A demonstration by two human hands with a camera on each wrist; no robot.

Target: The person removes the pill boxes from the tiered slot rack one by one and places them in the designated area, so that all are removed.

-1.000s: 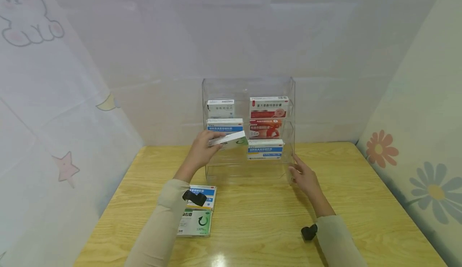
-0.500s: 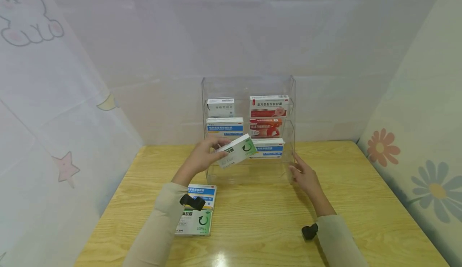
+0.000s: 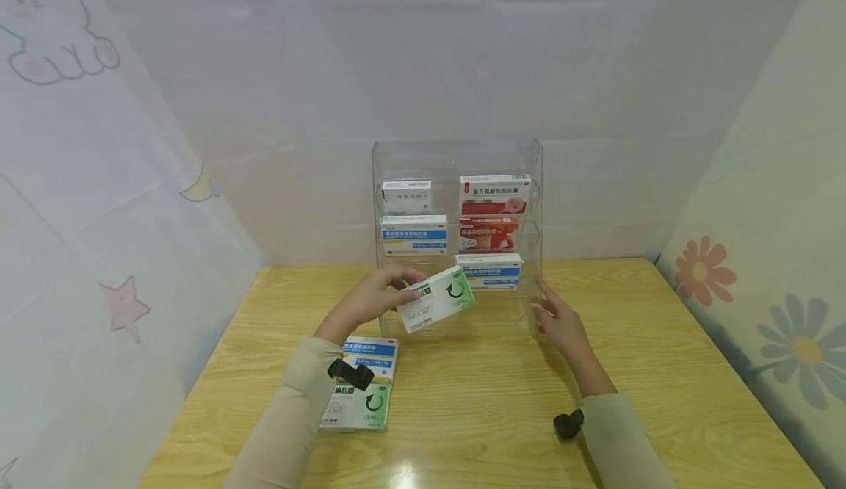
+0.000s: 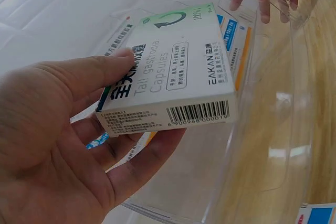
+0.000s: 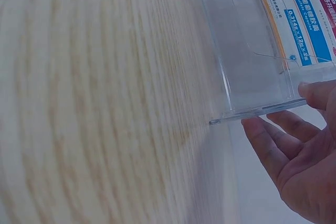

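My left hand [image 3: 378, 299] pinches a white-and-green medicine box [image 3: 438, 301] by its left end, thumb on the printed front and fingers behind. The box is tilted, its right end higher, in front of the lower tiers of a clear acrylic display rack [image 3: 423, 314]. In the left wrist view the medicine box [image 4: 173, 66] shows "Tall gastrodia Capsules" and a barcode. At the rack's lower right side, my right hand [image 3: 559, 323] holds the edge; in the right wrist view the thumb of this hand [image 5: 310, 156] lies over the front, fingers along the outer side.
Other medicine boxes stand in the rack: a grey-white box [image 3: 406, 198], a blue-and-white box [image 3: 414, 236], a red-and-white box [image 3: 494, 197], a red box [image 3: 487, 235] and another blue-and-white box [image 3: 490, 274]. On the wooden table [image 3: 476, 401], a blue-and-white box [image 3: 371, 357] lies behind a green-and-white box [image 3: 360, 407].
My left hand has drawn the medicine box down and toward me from the rack's front, turning its printed face into view. The right hand stays at the rack's edge.
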